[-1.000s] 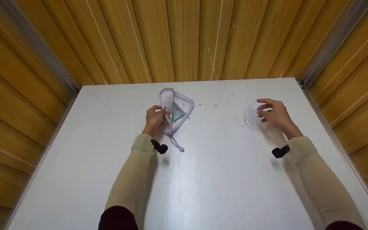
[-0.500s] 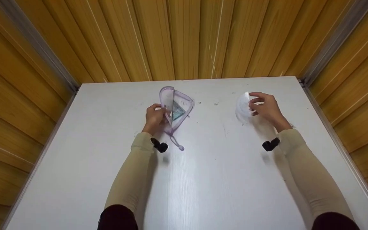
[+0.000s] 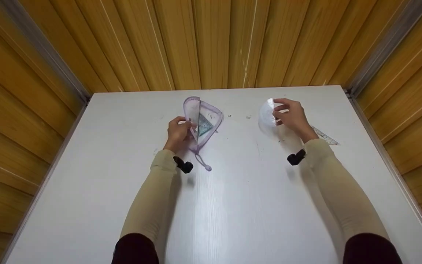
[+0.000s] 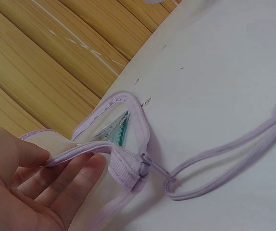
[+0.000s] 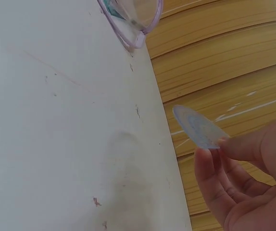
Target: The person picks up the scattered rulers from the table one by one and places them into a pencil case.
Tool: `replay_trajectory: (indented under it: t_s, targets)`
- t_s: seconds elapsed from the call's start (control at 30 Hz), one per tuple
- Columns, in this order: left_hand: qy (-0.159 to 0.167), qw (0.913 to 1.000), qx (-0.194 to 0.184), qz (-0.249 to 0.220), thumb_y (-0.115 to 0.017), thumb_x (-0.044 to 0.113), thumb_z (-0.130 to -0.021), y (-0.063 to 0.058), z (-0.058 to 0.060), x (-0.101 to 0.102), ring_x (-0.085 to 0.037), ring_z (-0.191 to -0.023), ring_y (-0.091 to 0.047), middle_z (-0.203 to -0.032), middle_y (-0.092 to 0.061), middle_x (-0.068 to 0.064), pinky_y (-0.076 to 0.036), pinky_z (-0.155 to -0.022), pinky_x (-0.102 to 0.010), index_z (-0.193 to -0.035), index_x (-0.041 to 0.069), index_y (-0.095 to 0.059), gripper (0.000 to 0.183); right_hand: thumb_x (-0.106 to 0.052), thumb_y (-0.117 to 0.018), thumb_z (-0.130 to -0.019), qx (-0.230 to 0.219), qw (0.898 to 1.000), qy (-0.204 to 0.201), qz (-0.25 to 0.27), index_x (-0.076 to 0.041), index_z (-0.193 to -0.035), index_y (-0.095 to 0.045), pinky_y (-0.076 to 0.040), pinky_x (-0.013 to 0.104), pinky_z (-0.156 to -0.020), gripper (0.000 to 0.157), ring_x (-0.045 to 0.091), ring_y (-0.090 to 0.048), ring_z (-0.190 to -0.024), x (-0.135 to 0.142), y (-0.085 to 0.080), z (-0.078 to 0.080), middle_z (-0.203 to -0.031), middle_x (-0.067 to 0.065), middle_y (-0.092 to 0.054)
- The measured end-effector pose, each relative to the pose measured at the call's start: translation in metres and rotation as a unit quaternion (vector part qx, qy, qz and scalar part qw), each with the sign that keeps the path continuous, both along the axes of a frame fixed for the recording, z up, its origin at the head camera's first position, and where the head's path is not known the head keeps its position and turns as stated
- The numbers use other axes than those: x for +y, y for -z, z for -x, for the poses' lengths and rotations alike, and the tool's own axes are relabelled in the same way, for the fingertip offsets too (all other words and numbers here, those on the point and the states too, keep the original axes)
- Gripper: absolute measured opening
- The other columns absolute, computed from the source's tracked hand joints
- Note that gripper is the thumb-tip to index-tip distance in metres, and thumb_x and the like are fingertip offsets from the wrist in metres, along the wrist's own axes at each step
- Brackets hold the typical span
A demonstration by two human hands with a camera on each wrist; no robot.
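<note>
My left hand (image 3: 177, 132) pinches the opened edge of a clear zip pouch (image 4: 138, 120) with lilac trim, thumb on one side and fingers beneath. Inside the pouch lies a green-tinted set square (image 3: 205, 126). A lilac cord loop (image 4: 215, 163) hangs from the zip pull onto the table. Over to the right, my right hand (image 3: 291, 116) holds a clear half-round protractor (image 3: 267, 113) by its straight edge, between thumb and fingers. In the right wrist view the protractor (image 5: 198, 126) is raised off the table and tilted.
Another clear set square (image 3: 325, 135) lies flat on the white table (image 3: 247, 205), partly hidden behind my right wrist. Wood-patterned panels (image 3: 211, 44) rise behind the table's far edge and at both sides. Small dark marks dot the tabletop.
My right hand has carried the protractor leftward and slightly away from me, toward the pouch. The clear set square has come into sight behind that wrist. My left hand stays put on the pouch.
</note>
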State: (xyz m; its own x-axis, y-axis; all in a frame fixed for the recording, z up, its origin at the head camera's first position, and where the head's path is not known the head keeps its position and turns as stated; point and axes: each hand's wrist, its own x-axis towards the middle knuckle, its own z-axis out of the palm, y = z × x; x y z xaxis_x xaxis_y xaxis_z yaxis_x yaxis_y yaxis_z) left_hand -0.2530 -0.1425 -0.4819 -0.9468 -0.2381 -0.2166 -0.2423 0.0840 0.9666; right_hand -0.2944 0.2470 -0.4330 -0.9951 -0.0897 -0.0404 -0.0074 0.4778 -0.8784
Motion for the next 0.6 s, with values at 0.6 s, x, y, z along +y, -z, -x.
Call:
replay_trajectory:
  t_s: [0.6]
  targets:
    - [-0.003, 1.0000, 0.007, 0.006, -0.058, 0.008, -0.095, -0.001, 0.000, 0.002, -0.017, -0.070, -0.061, -0.099, -0.076, -0.013, -0.052, -0.065, -0.034, -0.125, -0.003, -0.064, 0.032, 0.001, -0.063, -0.098, 0.007, 1.000, -0.012, 0.013, -0.008, -0.146, -0.055, -0.061, 0.031, -0.069, 0.049, 0.021, -0.070, -0.082, -0.037, 0.001, 0.018, -0.121, 0.018, -0.063]
